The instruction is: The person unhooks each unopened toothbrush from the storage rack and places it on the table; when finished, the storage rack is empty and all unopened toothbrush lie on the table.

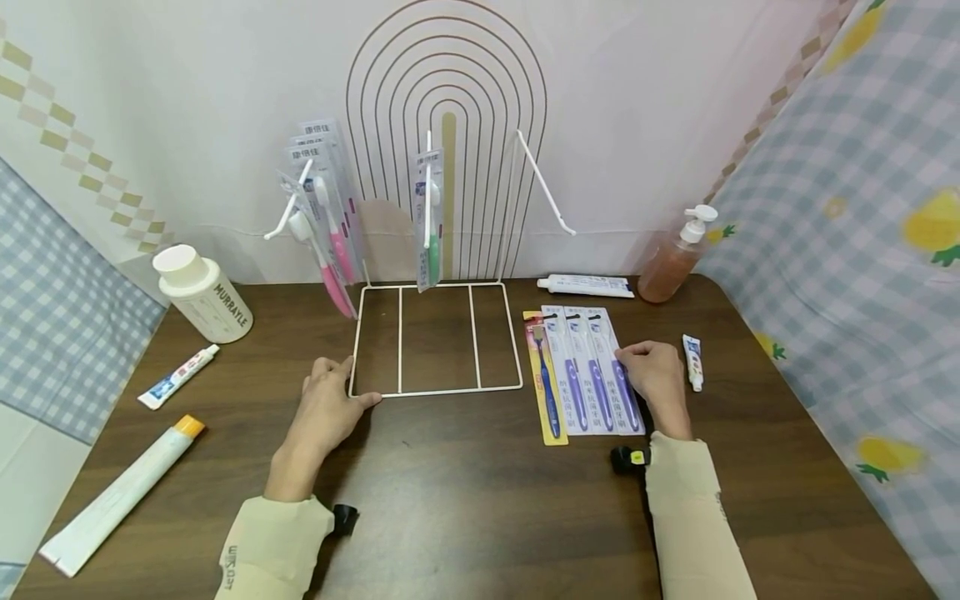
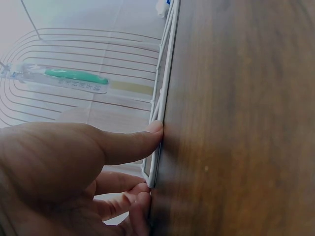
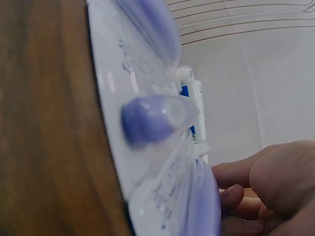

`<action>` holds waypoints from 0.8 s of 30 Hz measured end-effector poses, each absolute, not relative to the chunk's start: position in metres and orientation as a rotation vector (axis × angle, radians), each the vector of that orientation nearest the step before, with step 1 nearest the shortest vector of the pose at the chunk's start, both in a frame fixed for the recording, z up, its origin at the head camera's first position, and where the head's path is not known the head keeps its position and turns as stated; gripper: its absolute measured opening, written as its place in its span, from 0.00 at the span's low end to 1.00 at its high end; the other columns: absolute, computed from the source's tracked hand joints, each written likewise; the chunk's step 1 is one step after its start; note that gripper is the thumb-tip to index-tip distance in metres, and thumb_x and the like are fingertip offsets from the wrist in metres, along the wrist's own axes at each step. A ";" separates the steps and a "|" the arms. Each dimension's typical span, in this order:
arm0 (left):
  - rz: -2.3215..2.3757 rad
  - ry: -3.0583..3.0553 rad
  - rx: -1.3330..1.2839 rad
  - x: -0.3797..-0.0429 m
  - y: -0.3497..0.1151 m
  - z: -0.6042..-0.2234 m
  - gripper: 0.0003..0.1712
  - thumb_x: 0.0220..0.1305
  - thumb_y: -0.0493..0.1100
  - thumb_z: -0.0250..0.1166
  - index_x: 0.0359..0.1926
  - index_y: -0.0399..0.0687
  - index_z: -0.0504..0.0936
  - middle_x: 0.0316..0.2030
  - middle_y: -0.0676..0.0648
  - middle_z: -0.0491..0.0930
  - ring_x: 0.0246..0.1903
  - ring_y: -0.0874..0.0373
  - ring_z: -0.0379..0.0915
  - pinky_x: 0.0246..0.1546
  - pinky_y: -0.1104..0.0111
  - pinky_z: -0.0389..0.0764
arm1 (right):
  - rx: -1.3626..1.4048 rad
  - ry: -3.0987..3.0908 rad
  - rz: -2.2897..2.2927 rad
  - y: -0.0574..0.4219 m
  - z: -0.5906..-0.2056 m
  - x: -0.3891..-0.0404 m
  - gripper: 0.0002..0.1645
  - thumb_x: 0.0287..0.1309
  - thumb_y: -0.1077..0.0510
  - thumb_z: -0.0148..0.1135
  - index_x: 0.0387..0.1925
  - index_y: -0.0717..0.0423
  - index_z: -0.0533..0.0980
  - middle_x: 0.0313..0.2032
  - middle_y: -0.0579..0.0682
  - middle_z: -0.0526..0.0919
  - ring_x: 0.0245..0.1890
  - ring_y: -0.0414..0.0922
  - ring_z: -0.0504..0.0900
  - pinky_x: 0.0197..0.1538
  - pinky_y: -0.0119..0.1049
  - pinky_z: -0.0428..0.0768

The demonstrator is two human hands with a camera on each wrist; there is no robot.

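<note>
My left hand point(image 1: 330, 408) grips the near left corner of a white wire display rack point(image 1: 438, 392), its thumb on the front rail and its fingers at the side. In the right part of the head view, my right hand point(image 1: 656, 379) pinches the right edge of a packaged purple toothbrush point(image 1: 621, 392). That pack lies at the end of a row, beside two more purple toothbrush packs point(image 1: 585, 392) and a yellow-backed pack with a blue toothbrush point(image 1: 551, 392). Pink toothbrush packs point(image 1: 330, 225) hang on the rack's left hook, and a green one point(image 1: 431, 242) hangs on the middle hook.
The right hook point(image 1: 546, 187) carries nothing. Behind the row lies a toothpaste tube point(image 1: 588, 286), with an amber pump bottle point(image 1: 671, 258) beside it. Small tube point(image 1: 693, 362) lies far right. At left are a white bottle point(image 1: 206, 296), small tube point(image 1: 178, 377) and large tube point(image 1: 123, 496).
</note>
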State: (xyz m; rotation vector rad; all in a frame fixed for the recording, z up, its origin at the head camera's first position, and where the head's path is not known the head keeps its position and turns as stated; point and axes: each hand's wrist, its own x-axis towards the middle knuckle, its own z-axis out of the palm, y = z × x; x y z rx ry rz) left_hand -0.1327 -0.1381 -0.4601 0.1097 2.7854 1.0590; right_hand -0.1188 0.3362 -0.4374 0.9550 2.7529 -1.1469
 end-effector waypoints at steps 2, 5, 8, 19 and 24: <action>1.065 2.785 0.106 -0.133 -0.138 -0.461 0.51 0.75 0.47 0.77 0.85 0.24 0.63 0.71 0.24 0.68 0.62 0.29 0.67 0.70 0.34 0.73 | 0.951 2.761 -1.144 0.337 -0.437 -0.119 0.22 0.84 0.49 0.64 0.58 0.64 0.89 0.52 0.61 0.89 0.48 0.53 0.82 0.44 0.40 0.75; 1.065 2.774 0.093 -0.131 -0.135 -0.455 0.51 0.76 0.46 0.77 0.85 0.23 0.63 0.71 0.23 0.67 0.62 0.29 0.67 0.69 0.34 0.73 | 0.947 2.766 -1.149 0.336 -0.437 -0.118 0.22 0.84 0.50 0.64 0.58 0.64 0.89 0.52 0.61 0.90 0.47 0.52 0.83 0.44 0.40 0.76; 1.065 2.755 0.065 -0.127 -0.132 -0.446 0.51 0.76 0.46 0.77 0.85 0.24 0.63 0.72 0.23 0.67 0.63 0.28 0.66 0.71 0.34 0.73 | 0.941 2.773 -1.158 0.337 -0.438 -0.118 0.21 0.83 0.50 0.65 0.57 0.64 0.89 0.51 0.61 0.90 0.46 0.52 0.83 0.44 0.40 0.76; 1.052 2.755 0.066 -0.125 -0.131 -0.441 0.51 0.76 0.45 0.77 0.85 0.23 0.63 0.71 0.23 0.67 0.61 0.29 0.66 0.68 0.36 0.74 | 0.950 2.829 -1.125 0.336 -0.437 -0.118 0.22 0.81 0.48 0.64 0.55 0.63 0.90 0.51 0.61 0.91 0.46 0.52 0.84 0.46 0.42 0.77; 1.047 2.747 0.057 -0.124 -0.130 -0.438 0.50 0.77 0.45 0.76 0.86 0.24 0.62 0.72 0.24 0.66 0.63 0.28 0.66 0.70 0.35 0.73 | 0.841 2.904 -1.120 0.321 -0.424 -0.118 0.24 0.84 0.48 0.61 0.61 0.63 0.89 0.58 0.66 0.91 0.51 0.58 0.87 0.50 0.48 0.80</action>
